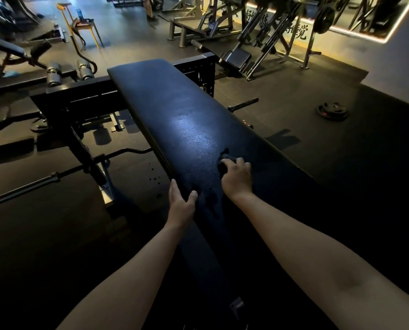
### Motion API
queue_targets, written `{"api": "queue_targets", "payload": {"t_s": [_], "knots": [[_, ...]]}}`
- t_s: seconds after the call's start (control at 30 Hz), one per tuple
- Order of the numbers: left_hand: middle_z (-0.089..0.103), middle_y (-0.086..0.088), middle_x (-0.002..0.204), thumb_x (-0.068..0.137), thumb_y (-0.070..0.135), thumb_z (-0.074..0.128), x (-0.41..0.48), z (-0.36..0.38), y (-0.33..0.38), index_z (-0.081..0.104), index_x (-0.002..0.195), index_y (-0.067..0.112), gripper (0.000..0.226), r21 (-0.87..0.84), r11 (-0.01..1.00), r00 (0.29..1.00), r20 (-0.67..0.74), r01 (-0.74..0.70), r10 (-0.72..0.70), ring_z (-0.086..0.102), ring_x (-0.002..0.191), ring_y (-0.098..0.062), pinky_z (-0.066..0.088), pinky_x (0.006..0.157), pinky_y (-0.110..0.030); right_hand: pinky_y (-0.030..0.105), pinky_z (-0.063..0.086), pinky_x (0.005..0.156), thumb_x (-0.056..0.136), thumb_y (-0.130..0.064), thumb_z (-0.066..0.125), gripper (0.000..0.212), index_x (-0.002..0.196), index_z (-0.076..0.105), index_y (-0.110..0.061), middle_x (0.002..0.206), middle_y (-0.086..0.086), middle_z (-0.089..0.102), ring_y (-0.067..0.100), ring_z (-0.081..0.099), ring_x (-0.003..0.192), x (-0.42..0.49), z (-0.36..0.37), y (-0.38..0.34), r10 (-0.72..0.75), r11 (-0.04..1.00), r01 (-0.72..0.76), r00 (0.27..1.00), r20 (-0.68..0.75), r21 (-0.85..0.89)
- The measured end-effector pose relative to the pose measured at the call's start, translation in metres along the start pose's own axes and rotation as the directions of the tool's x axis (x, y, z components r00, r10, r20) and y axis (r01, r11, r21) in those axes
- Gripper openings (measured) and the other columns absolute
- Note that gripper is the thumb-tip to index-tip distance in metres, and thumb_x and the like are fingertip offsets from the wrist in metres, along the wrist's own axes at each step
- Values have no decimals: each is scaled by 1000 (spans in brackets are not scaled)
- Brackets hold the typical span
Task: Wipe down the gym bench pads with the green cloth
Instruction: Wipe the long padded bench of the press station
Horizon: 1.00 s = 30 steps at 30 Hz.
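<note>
A long black bench pad (174, 110) runs from the upper middle down toward me, shiny where the light hits it. My right hand (236, 176) grips a dark bunched cloth (224, 158) and holds it against the pad's right part; the cloth's colour is lost in the dim light. My left hand (181, 201) grips the pad's left edge, thumb on top and fingers down the side. Most of the cloth is hidden under my right hand.
A black rack frame (79, 96) and a barbell (32, 184) stand left of the bench. A weight plate (332, 111) lies on the dark floor mat at the right. Other benches and machines (270, 32) fill the back; a yellow stool (84, 25) stands at the back left.
</note>
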State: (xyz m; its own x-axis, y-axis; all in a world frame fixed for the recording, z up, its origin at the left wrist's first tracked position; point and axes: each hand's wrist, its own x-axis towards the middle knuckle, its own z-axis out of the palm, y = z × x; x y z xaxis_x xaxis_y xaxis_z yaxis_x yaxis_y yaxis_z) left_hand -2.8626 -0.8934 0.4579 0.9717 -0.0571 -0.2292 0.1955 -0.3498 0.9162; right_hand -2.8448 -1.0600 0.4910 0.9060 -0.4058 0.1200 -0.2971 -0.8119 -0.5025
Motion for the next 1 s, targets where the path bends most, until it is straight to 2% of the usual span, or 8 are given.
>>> {"api": "queue_targets", "payload": {"t_s": [0.17,0.3,0.4,0.53,0.6,0.73,0.87,1.0], "knots": [[44,-5,153,74,37,69,2,-9,-23,41,150,23,82,-264,964,999,9,35,-34,44,139,-17,33,120,-40,32,35,96,86,-3,52,46,125,67,-22,119,16,56,36,46,106,-43,24,-47,-269,961,258,956,117,99],[63,-7,131,78,24,63,-6,-17,-21,52,138,17,61,-352,936,996,72,-26,55,61,122,-17,48,103,-26,34,45,86,82,-1,62,41,118,72,-18,105,17,63,38,53,93,-52,27,-57,-458,889,440,868,192,130],[52,-2,144,86,26,73,-7,-24,-25,39,151,18,74,-305,951,986,138,-48,94,52,130,-12,40,104,-22,36,44,90,85,0,55,44,121,70,-18,110,18,61,39,51,98,-31,18,-40,-338,941,336,936,96,40],[49,3,144,98,13,63,-7,-32,-36,38,153,20,60,-276,961,987,152,-7,50,48,132,-10,39,109,-24,35,36,99,89,0,45,51,133,61,-20,130,17,50,37,41,113,-17,10,-29,-39,998,40,998,42,-39],[57,-4,142,101,9,57,-6,-34,-42,45,148,20,50,-321,947,989,144,12,36,56,128,-15,45,110,-33,34,36,96,87,0,45,48,126,66,-20,123,16,52,37,42,108,-29,18,-46,-103,994,105,993,52,-34],[68,3,119,108,11,41,-10,-39,-44,48,141,22,35,-489,866,991,127,105,-48,68,100,-11,53,78,-22,33,37,92,87,0,49,41,113,74,-20,114,12,57,35,43,103,-51,36,-73,-274,961,277,956,103,-14],[69,-4,113,109,21,36,-12,-37,-39,52,135,19,30,-577,810,994,80,106,-73,67,85,-16,53,64,-25,38,44,87,89,-4,53,33,109,76,-18,110,12,60,35,46,98,-61,40,-76,-388,918,395,912,132,-36],[69,-7,111,109,33,35,-16,-29,-40,57,127,20,32,-655,749,994,53,104,-92,66,91,-21,53,71,-34,33,39,84,92,-11,55,30,114,73,-17,107,13,64,36,49,97,-77,49,-85,-433,893,449,874,220,-27]]}}
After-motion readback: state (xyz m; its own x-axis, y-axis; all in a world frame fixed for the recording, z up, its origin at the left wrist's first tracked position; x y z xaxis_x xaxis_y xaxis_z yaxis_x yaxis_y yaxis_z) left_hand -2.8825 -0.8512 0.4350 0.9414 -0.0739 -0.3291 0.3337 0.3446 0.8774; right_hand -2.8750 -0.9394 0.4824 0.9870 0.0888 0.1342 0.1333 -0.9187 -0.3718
